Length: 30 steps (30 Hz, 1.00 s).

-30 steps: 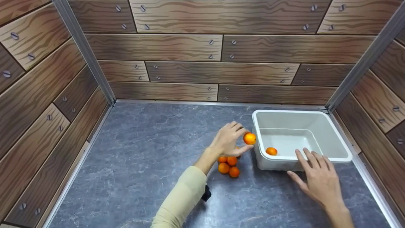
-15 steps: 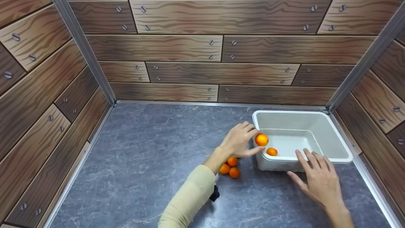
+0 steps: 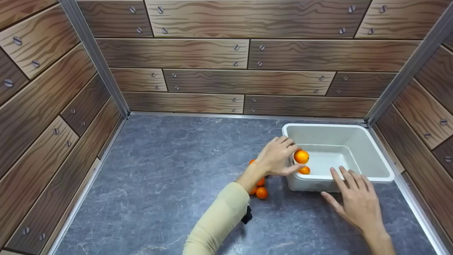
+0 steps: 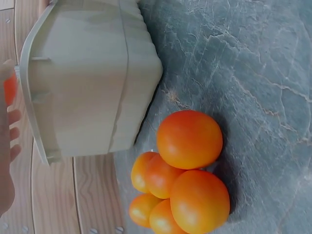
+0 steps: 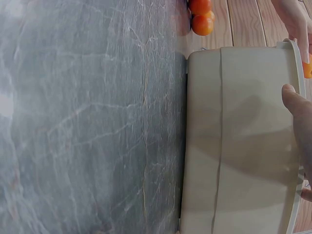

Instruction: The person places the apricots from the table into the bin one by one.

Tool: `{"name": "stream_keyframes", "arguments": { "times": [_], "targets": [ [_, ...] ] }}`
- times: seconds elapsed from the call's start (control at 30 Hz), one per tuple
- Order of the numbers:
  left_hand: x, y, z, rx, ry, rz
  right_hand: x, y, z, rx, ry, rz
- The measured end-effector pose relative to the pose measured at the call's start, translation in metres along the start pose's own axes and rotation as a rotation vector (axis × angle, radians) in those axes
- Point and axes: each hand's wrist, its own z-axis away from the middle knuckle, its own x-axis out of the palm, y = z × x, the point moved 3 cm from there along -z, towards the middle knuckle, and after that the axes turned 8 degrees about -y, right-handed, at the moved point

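Note:
My left hand [image 3: 277, 158] pinches a tangerine [image 3: 301, 156] between thumb and fingers, over the left end of the light grey plastic bin [image 3: 329, 125]. Just below it, a second tangerine [image 3: 304, 171] lies on the bin's floor, partly covered by the left thumb. At the bin's front rim rests my right hand [image 3: 360, 202], fingers spread and reaching over the edge, its thumb [image 5: 291, 97] outside the wall in the right wrist view. Several tangerines [image 4: 190, 140] sit clustered on the table left of the bin; in the head view my left wrist hides some of them.
The grey marble-patterned table [image 3: 159, 177] extends to the left of the fruit. Wood-print panels [image 3: 205, 81] enclose the back and both sides, with metal corner posts [image 3: 400, 67]. The bin stands close to the right wall near the back corner.
My left hand has carried the tangerine rightward, from beside the bin across its left rim to above the inside. The right hand and the bin have stayed where they were.

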Motion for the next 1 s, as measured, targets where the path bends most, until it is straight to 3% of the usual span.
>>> {"name": "stream_keyframes", "arguments": {
  "times": [0.27, 0.5, 0.77, 1.0],
  "targets": [
    [0.003, 0.006, -0.005, 0.004, -0.055, -0.041, 0.000, 0.000, 0.001, -0.001, 0.002, -0.008],
    [0.012, 0.013, -0.012, -0.042, -0.126, -0.095, 0.000, 0.000, 0.001, 0.003, 0.006, -0.011],
    [0.014, 0.015, -0.016, -0.065, -0.182, -0.064, -0.001, 0.000, 0.002, 0.015, 0.010, -0.012],
    [0.014, 0.012, -0.013, -0.060, -0.178, -0.025, 0.001, 0.000, 0.001, 0.011, 0.005, -0.012]
  ]
}}
